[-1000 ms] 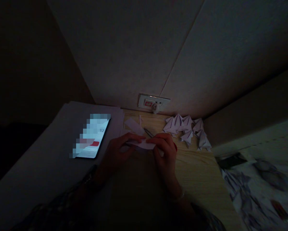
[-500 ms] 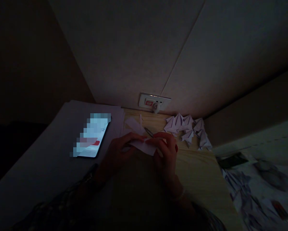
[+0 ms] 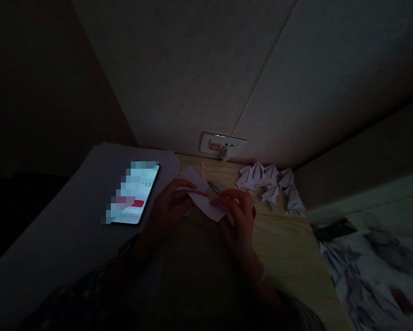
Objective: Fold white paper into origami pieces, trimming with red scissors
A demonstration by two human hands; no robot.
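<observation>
Between my hands is a small piece of white paper [image 3: 209,207], held just above the wooden tabletop, one corner pointing left. My right hand [image 3: 239,216] pinches its right part, fingers on top and thumb beneath. At its left end, my left hand [image 3: 172,207] is closed, with fingers partly behind the paper. The dim light hides the exact grip. Just beyond lie a loose paper piece [image 3: 194,177], a narrow paper strip [image 3: 203,170] and a slim metallic tool [image 3: 213,186], partly covered, whose kind I cannot make out.
Several folded paper pieces [image 3: 270,181] stand at the back right. A lit phone [image 3: 137,193] rests on large white sheets [image 3: 89,220] at left. A wall socket [image 3: 223,143] with a plug is behind the wooden table [image 3: 282,253]. More folded papers [image 3: 358,280] lie lower right.
My left fingers have shifted up and back from the paper's upper edge, so its left corner now shows. My right hand keeps hold and has hardly moved.
</observation>
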